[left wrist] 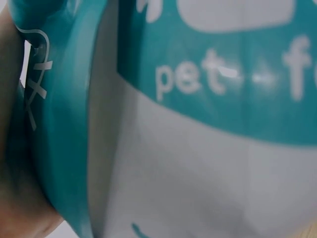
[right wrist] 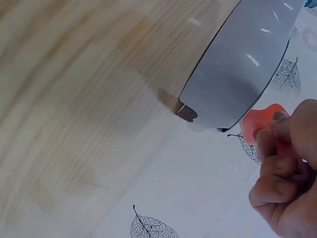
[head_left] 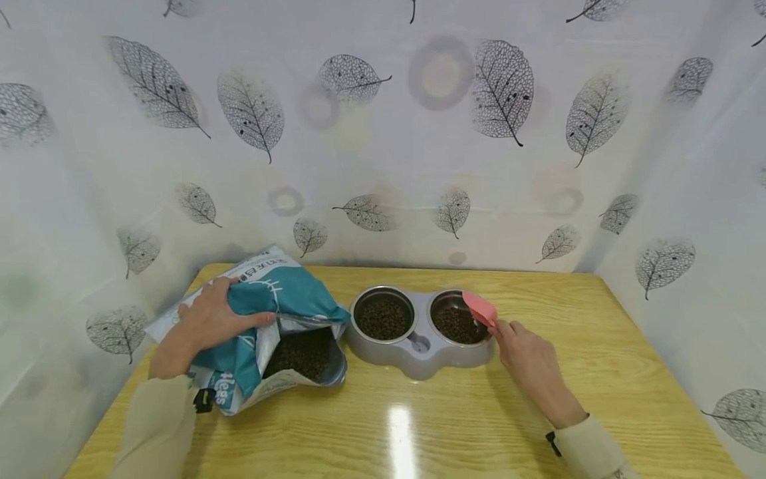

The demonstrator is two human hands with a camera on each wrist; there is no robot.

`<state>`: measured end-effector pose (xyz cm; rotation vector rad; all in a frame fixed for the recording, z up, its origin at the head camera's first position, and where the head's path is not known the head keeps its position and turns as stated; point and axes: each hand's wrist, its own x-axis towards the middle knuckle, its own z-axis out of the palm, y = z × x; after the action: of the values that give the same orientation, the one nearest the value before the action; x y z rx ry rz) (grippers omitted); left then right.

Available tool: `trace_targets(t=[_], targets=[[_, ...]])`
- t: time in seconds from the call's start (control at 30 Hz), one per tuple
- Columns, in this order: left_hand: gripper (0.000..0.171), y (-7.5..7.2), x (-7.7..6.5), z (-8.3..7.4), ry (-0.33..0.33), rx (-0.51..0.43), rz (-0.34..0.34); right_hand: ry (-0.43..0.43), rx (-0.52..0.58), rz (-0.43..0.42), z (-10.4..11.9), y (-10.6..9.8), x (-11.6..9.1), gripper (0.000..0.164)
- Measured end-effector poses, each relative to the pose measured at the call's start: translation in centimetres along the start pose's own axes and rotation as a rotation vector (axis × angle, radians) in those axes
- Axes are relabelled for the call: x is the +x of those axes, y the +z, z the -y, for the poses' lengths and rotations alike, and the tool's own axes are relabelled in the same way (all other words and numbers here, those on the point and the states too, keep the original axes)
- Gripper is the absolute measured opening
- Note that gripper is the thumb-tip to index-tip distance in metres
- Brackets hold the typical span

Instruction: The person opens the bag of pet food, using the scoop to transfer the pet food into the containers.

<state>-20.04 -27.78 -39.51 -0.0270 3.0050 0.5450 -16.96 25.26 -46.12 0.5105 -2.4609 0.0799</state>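
Note:
On the left of the head view, a teal and white pet food bag [head_left: 287, 293] lies on its side. Its mouth faces right and shows brown kibble [head_left: 302, 352] inside. My left hand [head_left: 209, 319] holds the bag from above, the thumb along the mouth's edge; in the left wrist view the bag [left wrist: 198, 163] hides most of that hand. My right hand [head_left: 529, 359] grips the handle of a pink scoop [head_left: 479, 308], which is tilted over the right metal bowl [head_left: 439, 298]. Kibble lies in this bowl and in the left metal bowl [head_left: 366, 299].
Both bowls sit in a grey double stand [head_left: 419, 366], close to the bag's mouth. All of this is on a wood-grain table [head_left: 455, 426]. Behind and at both sides hangs a white sheet [head_left: 383, 146] printed with leaves.

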Motion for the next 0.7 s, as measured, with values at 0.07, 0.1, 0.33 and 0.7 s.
trace_targets(t=[0.07, 0.1, 0.33, 0.7], targets=[[0.123, 0.0, 0.0, 0.0, 0.001, 0.002, -0.003, -0.023, 0.000, -0.056, -0.1, 0.0, 0.0, 0.015], [0.122, 0.0, 0.0, 0.0, 0.001, 0.003, -0.004, -0.030, 0.011, -0.082, 0.0, 0.0, 0.0, 0.015], [0.122, 0.1, 0.0, 0.0, -0.003, 0.007, 0.000, 0.193, 0.449, 0.071, 1.6, -0.9, 0.6, 0.011], [0.122, 0.0, -0.1, 0.0, -0.004, 0.001, 0.003, 0.237, 1.026, 0.486, 8.3, -3.0, 2.8, 0.034]])
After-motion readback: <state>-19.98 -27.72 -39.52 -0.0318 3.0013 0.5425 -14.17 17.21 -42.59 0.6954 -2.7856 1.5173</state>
